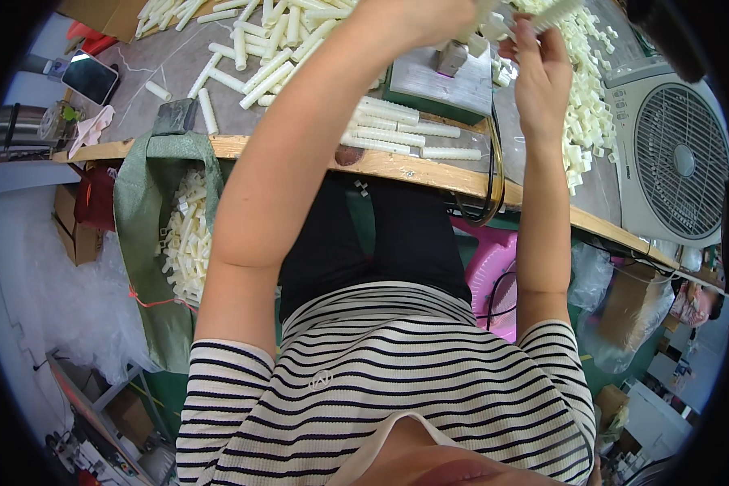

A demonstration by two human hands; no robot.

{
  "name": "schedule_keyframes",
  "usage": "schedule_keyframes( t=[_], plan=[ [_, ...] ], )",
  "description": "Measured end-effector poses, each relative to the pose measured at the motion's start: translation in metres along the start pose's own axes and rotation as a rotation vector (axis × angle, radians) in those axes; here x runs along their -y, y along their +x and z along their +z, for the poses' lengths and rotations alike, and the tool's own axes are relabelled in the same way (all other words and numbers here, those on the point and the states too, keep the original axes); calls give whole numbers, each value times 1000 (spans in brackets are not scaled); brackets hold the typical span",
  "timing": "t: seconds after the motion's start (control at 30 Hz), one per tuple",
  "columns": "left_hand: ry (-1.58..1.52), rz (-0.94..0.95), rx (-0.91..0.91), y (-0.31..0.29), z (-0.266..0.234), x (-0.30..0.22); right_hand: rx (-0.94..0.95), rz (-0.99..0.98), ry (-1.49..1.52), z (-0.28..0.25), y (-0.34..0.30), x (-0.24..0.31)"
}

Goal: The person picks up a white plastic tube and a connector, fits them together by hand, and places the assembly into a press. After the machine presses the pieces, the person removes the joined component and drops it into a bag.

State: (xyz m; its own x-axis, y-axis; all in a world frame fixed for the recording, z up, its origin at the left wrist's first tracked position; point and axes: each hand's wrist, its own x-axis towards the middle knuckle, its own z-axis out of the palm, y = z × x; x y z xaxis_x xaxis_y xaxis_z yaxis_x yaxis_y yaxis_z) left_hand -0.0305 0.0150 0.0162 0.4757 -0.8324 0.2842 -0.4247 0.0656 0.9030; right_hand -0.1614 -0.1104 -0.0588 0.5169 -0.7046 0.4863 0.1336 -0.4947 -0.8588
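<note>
While pinched | ribbed cream rod (552, 14) | above right hand (540, 69) fingertips

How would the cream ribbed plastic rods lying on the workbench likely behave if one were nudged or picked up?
The cream ribbed rods are round and lie flat on the workbench, so a sideways nudge would probably roll one, though the ribs may slow it. They keep straight where heaped, which suggests stiffness. Being slim plastic, each is likely light. The right hand pinches a similar piece with its fingertips alone.
</note>
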Motion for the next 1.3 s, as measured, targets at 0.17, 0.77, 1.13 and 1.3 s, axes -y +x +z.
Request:
schedule_keyframes(
  t=[0.17,0.77,1.13,1.3],
  plan=[
    [-65,-92,213,3,-3,34,6,-39,143,-6,13,-27],
    [-136,-76,63,20,14,59,-88,-54,615,2,-1,2],
    [-292,-356,-302,-176,-162,75,210,-80,-107,-18,8,-26],
    [261,-692,-324,-278,-207,102,165,-47,-82,-26,9,-25]
  ],
)
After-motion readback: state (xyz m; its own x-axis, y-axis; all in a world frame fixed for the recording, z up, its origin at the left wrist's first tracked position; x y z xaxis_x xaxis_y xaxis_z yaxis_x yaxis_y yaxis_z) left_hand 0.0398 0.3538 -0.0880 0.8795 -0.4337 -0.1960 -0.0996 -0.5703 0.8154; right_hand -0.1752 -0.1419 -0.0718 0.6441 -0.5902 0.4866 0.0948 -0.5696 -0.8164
